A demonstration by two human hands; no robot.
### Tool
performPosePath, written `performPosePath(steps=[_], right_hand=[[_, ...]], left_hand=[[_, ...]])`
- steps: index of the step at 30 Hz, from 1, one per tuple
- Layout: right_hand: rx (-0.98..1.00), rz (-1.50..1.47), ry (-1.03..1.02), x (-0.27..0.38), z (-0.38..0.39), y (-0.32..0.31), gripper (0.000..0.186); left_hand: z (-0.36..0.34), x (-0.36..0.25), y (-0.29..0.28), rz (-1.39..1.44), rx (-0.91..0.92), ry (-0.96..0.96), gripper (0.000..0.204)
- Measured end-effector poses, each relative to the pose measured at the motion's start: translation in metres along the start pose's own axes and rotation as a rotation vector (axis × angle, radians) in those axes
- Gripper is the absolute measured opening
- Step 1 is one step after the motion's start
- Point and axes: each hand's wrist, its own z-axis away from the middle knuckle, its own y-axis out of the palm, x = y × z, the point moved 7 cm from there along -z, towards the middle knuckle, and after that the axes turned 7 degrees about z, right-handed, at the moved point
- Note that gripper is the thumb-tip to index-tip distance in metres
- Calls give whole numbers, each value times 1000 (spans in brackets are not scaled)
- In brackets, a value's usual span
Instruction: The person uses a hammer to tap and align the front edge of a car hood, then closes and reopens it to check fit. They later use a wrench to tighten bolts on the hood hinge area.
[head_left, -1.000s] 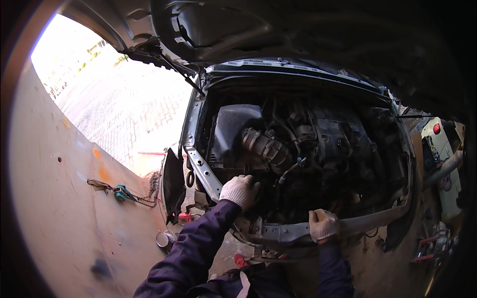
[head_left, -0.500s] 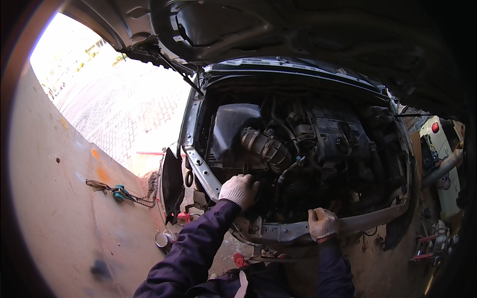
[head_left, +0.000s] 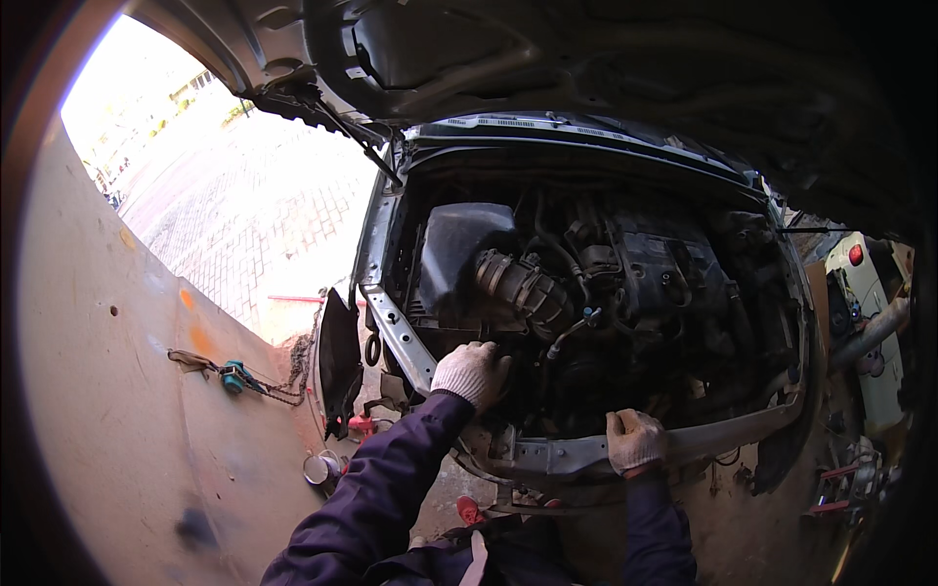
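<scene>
In a white knit glove, my left hand (head_left: 471,376) reaches over the front left corner of an open engine bay. Its fingers curl down into the dark gap below the black air filter box (head_left: 459,256), and whatever they hold is hidden. My right hand (head_left: 635,439), in a soiled glove, is closed over the grey front crossbar (head_left: 557,455). A ribbed intake hose (head_left: 523,293) runs from the filter box toward the engine. The dark engine cover (head_left: 664,264) lies to the right of it.
Overhead hangs the raised hood (head_left: 586,68), with a thin strut (head_left: 357,142) at its left. A teal chain hoist (head_left: 234,378) with its chain lies by the pale wall (head_left: 117,410). On the floor is a white can (head_left: 318,470). Red-and-grey equipment (head_left: 848,483) stands at right.
</scene>
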Motion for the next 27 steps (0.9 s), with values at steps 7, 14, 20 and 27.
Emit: performPosePath(steps=[7, 14, 20, 27], right_hand=[[-20, 10, 12, -4, 1, 4, 21], [-20, 5, 16, -5, 2, 6, 21], [-5, -4, 21, -3, 1, 3, 20], [-41, 6, 6, 0, 0, 0, 21]], left_hand=[[-1, 2, 1, -10, -18, 17, 49], [-1, 1, 1, -20, -5, 7, 50], [0, 1, 0, -18, -6, -3, 50], [1, -1, -1, -20, -18, 9, 49]])
